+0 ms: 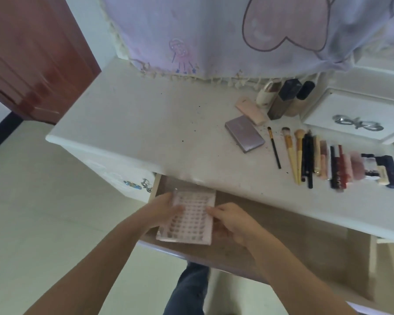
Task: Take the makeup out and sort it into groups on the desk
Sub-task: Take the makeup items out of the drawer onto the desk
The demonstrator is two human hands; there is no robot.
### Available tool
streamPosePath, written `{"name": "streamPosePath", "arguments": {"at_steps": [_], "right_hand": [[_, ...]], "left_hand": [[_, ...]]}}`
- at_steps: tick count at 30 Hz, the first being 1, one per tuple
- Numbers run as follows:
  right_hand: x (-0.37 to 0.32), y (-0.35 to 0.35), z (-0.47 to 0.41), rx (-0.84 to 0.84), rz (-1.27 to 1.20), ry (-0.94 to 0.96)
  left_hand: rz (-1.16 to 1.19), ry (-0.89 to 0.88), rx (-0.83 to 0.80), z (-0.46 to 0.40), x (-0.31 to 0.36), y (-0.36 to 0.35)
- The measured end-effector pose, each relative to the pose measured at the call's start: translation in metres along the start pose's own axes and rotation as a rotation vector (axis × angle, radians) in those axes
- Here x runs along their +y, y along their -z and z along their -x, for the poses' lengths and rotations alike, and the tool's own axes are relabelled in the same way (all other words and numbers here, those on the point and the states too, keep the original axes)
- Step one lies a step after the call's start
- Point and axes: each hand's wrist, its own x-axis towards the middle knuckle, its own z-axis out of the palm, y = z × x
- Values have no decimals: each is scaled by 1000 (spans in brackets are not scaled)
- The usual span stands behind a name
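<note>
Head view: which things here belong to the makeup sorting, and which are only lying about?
Job: pink lash tray held by left hand and right hand; brushes; compact; bottles; open drawer.
Lying about: curtain; small drawer box.

Bare forearms, no sleeves; dark blue trousers (189, 289)

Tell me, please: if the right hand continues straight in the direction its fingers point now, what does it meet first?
The right hand points up-left and already touches the pink lash tray. Past it, probably the left hand holding the tray's other side; depth is unclear.
</note>
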Motion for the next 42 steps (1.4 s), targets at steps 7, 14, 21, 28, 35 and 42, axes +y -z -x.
{"name": "streamPosePath", "arguments": {"at_steps": [7,14,21,28,35,42], "right_hand": [[-82,35,54,45,68,240],[-206,45,-82,473,232,523],[-227,59,-164,700,623,434],[-219,61,-168,701,743,521],[-187,62,-89,657,582,759],[-37,79,41,457,330,526]], "left_hand": [[289,-267,-27,30,91,60],[-20,-342,338,-144,175,123],[-273,-286,424,-231,194,124],[-425,-226,504,-232,192,110],[-274,-265,633,-167,175,81],[153,-343,346,-16,94,-47]]}}
